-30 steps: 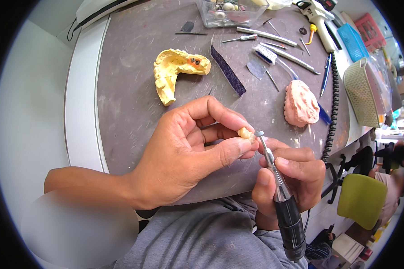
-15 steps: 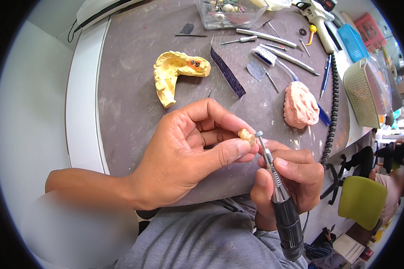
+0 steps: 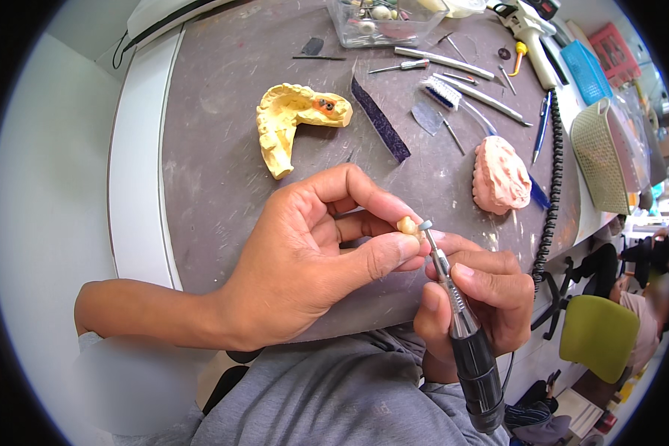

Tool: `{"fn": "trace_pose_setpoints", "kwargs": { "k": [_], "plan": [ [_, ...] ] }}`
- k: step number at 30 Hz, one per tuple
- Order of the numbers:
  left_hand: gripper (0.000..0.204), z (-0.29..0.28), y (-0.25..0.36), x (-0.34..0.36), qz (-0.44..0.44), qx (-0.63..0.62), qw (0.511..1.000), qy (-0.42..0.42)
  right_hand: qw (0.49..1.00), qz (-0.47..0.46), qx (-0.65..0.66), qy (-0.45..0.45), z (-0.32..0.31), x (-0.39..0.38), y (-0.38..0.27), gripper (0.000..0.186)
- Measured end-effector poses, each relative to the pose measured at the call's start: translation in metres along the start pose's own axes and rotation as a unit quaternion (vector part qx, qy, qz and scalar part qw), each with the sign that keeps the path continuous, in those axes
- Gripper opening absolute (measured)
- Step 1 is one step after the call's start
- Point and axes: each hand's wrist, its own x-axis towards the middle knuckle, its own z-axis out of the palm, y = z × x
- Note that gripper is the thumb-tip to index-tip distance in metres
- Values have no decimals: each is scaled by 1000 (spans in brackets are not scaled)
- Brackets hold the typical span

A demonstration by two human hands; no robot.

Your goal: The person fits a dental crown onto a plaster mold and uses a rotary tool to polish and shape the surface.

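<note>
A small, tooth-coloured dental crown point(image 3: 406, 226) is pinched between the thumb and fingers of my left hand point(image 3: 312, 253). My right hand point(image 3: 487, 293) grips a dental handpiece point(image 3: 466, 327) with a black body and a metal nose. On its tip sits a small grey grinding wheel point(image 3: 425, 224), right beside the crown; whether they touch I cannot tell. Beyond my left hand lies a yellow plaster dental model point(image 3: 277, 130), with two dark round spots in an orange patch. A pink dental model point(image 3: 501, 175) rests past my right hand.
A dark abrasive strip point(image 3: 380, 119), a white-bristled brush point(image 3: 441, 92) and several slim metal tools lie on the grey-brown table point(image 3: 208, 149). At the back stands a clear box point(image 3: 383, 33) of burs. A coiled black cord point(image 3: 554, 186) runs along the right, near a beige basket point(image 3: 600, 156).
The crown has turned a little in my left fingers. The grinding wheel has shifted very slightly left and up. The table things appear slightly further right as the view moves.
</note>
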Motion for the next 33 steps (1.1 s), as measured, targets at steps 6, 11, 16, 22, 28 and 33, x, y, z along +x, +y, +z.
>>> {"fn": "trace_pose_setpoints", "kwargs": {
  "k": [6,11,16,22,28,33],
  "plan": [
    [18,1,0,0,1,2,1000,-1,1000,6,6,1,-1,-1,0,37],
    [18,0,-1,1,9,9,1000,-4,1000,5,-7,-12,-2,-1,-1,38],
    [18,0,-2,1,11,-7,1000,-5,1000,12,0,-1,-1,-3,-1,40],
    [18,0,-2,1,10,3,1000,-3,1000,8,-3,-8,-1,-2,-1,39],
    [18,0,-1,1,9,7,1000,-4,1000,9,3,-5,0,-3,0,37],
    [18,-1,-2,2,12,8,1000,-7,1000,17,-1,-2,0,-2,-1,38]
  ]
}}
